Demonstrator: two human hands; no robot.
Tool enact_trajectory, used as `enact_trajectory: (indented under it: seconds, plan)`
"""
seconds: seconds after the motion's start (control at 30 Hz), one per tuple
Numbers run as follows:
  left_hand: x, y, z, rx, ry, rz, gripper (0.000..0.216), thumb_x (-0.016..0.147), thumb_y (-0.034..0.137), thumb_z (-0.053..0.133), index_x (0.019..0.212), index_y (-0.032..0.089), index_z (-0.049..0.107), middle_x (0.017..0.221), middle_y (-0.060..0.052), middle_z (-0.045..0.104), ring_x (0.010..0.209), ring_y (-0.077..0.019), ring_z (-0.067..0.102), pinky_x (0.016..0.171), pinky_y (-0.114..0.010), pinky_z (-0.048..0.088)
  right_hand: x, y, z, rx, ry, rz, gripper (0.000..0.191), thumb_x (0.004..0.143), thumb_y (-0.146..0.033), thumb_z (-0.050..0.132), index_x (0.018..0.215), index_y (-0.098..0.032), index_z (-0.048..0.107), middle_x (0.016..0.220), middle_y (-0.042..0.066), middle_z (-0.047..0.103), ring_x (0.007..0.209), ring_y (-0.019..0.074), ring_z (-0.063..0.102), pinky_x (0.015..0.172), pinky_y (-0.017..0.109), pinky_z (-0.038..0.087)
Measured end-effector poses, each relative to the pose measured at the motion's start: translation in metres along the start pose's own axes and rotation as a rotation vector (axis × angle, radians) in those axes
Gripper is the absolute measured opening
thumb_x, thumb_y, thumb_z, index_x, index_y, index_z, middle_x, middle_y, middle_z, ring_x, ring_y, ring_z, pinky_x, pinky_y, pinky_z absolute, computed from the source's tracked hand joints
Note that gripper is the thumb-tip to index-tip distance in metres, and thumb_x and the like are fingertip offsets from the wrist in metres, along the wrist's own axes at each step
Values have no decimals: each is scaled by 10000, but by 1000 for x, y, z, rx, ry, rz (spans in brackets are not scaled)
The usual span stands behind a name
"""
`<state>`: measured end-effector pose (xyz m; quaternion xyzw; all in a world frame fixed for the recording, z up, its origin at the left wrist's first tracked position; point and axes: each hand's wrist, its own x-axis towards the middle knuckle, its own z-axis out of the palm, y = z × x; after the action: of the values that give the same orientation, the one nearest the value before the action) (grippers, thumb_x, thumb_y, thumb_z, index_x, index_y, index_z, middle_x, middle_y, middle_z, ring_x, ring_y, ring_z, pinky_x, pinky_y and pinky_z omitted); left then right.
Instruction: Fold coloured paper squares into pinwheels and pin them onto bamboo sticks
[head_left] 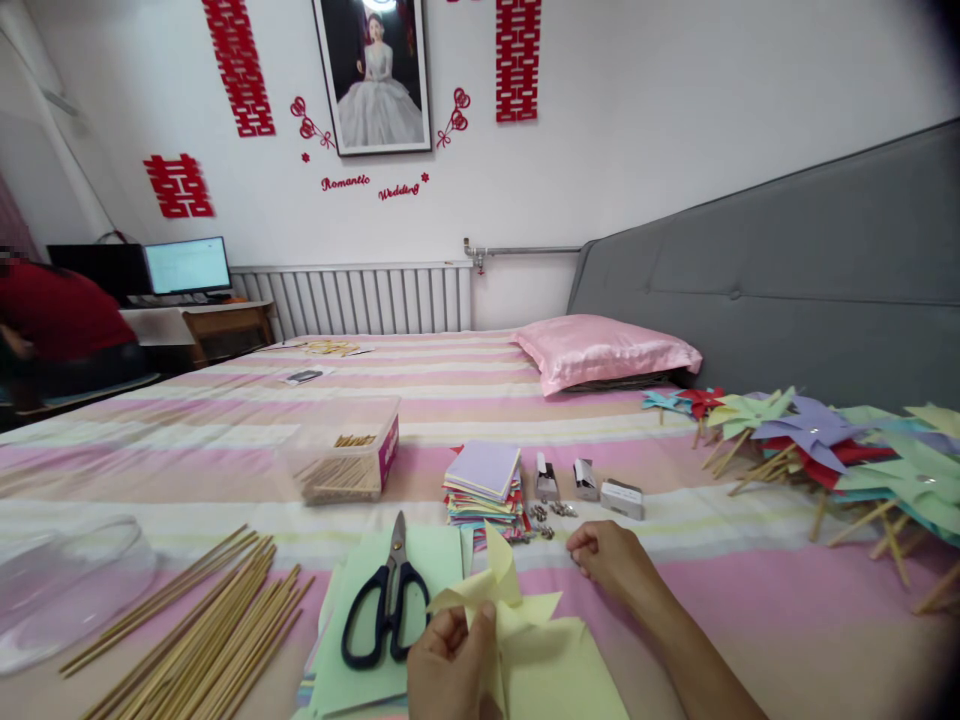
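Note:
My left hand (450, 665) pinches a folded pale yellow paper pinwheel (499, 600) at its middle, low in the view. My right hand (611, 560) rests on the bed just right of it, fingers curled closed beside several small metal pins (551, 512); what it grips, if anything, is too small to make out. Black-handled scissors (390, 600) lie on a pale green sheet (360, 640) to the left of my left hand. A stack of coloured paper squares (486, 482) sits just beyond the pinwheel.
Wooden sticks (202, 630) lie at lower left beside a clear lid (60, 585). A clear box (346, 460) holds more sticks. Finished pinwheels (817, 440) are piled at the right near a pink pillow (604, 350). Small staple boxes (621, 497) sit nearby. A person in red (60, 320) sits far left.

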<state>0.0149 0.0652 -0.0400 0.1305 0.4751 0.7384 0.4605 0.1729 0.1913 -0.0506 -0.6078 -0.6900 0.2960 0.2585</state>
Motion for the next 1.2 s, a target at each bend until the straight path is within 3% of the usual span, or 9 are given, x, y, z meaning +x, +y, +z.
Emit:
enact_trajectory:
  seconds: [0.4, 0.57, 0.67, 0.77, 0.87, 1.03, 1.2]
  plan:
    - [-1, 2, 1, -30, -5, -12, 306, 417, 322, 839, 525, 147, 611, 449, 3, 638, 477, -164, 632, 474, -218, 474, -4, -5, -1, -43, 21, -58, 168, 606, -87, 494, 570, -187, 624, 599, 29, 661, 606, 173, 595, 529, 219, 349]
    - [-4, 4, 3, -64, -17, -26, 304, 419, 311, 844, 562, 140, 638, 480, 1, 657, 423, -132, 596, 434, -205, 445, -12, -21, -9, 79, -2, -122, 129, 683, -142, 476, 661, -174, 599, 646, 33, 637, 619, 168, 584, 543, 223, 377]
    - [-6, 6, 5, -78, -27, -34, 292, 429, 302, 841, 564, 143, 638, 472, 3, 651, 414, -131, 590, 429, -207, 444, -27, -43, -20, 215, -93, -206, 149, 764, -236, 462, 791, -176, 595, 688, 11, 623, 626, 138, 587, 568, 199, 424]
    - [-8, 7, 7, -92, -41, -34, 285, 434, 296, 838, 547, 146, 624, 450, 10, 633, 419, -143, 595, 437, -217, 454, -50, -70, -29, 528, -288, -320, 117, 756, -272, 533, 777, -169, 584, 655, -16, 564, 560, 108, 531, 533, 188, 419]
    - [-9, 9, 6, -63, -46, -18, 284, 442, 299, 831, 540, 145, 614, 426, 17, 608, 419, -147, 594, 429, -213, 449, -73, -92, -28, 574, -447, -361, 75, 739, -220, 576, 729, -159, 617, 588, -33, 516, 514, 89, 476, 486, 175, 375]
    - [-1, 8, -5, 10, -59, 11, 319, 404, 319, 844, 543, 130, 627, 448, 14, 607, 474, -140, 598, 481, -204, 459, -86, -103, -16, 287, -324, -512, 127, 743, -128, 575, 736, -198, 680, 700, -14, 626, 608, 102, 501, 561, 191, 351]
    - [9, 2, -17, 39, -111, 8, 333, 442, 368, 828, 543, 124, 626, 478, 12, 619, 472, -104, 569, 488, -181, 440, -80, -98, -12, 227, -238, -554, 149, 754, -134, 595, 755, -236, 703, 717, -24, 616, 643, 108, 523, 602, 199, 361]
